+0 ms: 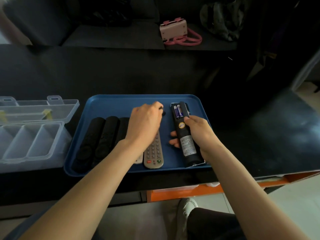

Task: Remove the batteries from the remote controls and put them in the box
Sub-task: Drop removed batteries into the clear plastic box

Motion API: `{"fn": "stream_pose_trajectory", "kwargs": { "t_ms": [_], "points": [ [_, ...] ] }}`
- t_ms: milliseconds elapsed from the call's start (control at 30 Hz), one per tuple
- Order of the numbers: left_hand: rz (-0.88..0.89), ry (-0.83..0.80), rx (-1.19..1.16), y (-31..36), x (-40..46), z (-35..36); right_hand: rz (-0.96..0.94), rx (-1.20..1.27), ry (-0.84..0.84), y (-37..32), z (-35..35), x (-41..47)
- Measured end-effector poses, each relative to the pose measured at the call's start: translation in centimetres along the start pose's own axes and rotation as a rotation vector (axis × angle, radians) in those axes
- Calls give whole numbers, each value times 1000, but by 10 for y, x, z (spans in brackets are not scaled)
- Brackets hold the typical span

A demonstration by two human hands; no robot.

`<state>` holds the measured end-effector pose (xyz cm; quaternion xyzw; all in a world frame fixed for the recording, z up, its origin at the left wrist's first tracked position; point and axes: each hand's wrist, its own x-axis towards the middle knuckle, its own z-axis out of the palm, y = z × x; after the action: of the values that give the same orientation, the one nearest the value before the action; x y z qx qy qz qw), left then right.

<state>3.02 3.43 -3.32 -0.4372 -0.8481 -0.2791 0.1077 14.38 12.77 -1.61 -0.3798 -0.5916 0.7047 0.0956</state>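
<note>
A: How far along is it?

B: Barely begun. The box (32, 141), left of the tray (121, 101), looks empty.

A: And the hands?

B: The right hand (197, 134) is clamped on a black remote (186, 135), face down at the tray's right, cover off, two blue batteries (178, 110) showing at its far end. The left hand (145, 122) is curled over something small and dark; I can't tell what.

A: What's left?

B: Those batteries, plus the grey remote (154, 153) and the black ones (97, 135).

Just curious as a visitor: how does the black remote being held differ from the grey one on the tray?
The black remote, gripped in the right hand, lies back-up, its compartment open on two batteries; the grey remote lies button-side up, free, partly under the left hand. Both are over the blue tray.
</note>
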Motion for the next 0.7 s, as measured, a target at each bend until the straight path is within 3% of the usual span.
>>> {"fn": "stream_pose_trajectory", "kwargs": {
  "t_ms": [133,300,467,700],
  "points": [
    [-343,-34,-571,-13,2,-16,31,-33,-35,-3,6,-4],
    [-429,-61,-847,-25,-7,-26,58,-71,-148,-9,16,-14],
    [-449,-29,-915,-33,-6,-32,104,-127,-242,-12,24,-17],
    [-416,-8,-783,-43,-5,-37,69,-163,-267,-14,39,-10]
  ]
}}
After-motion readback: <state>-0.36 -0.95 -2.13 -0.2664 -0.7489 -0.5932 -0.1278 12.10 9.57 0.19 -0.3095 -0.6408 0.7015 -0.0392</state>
